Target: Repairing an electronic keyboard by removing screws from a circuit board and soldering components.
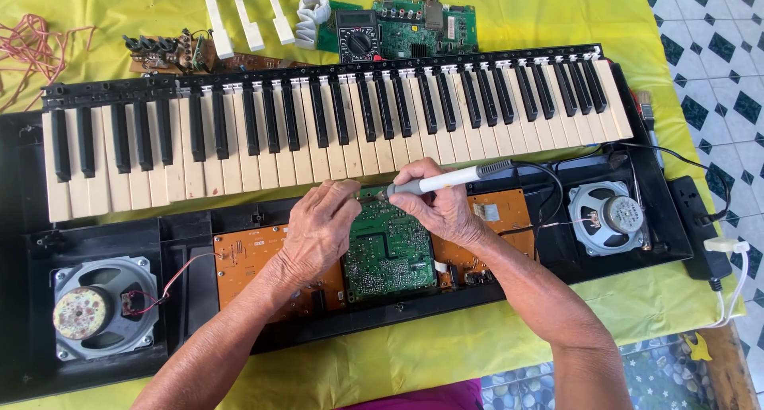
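Observation:
An opened electronic keyboard (318,132) lies on a yellow cloth, its black case exposing the insides. My right hand (442,207) grips a white soldering iron (446,179) like a pen, tip pointing left at the top edge of a green circuit board (387,255). My left hand (318,231) rests on the left edge of that board, fingers curled near the iron's tip; whether it pinches anything is hidden. Orange boards (247,263) sit on either side of the green one.
Round speakers sit in the case at left (103,307) and right (606,217). Loose white keys (247,16), a multimeter (356,34), a green board (426,24) and red wires (32,48) lie behind the keyboard. A black power strip (700,227) lies at right.

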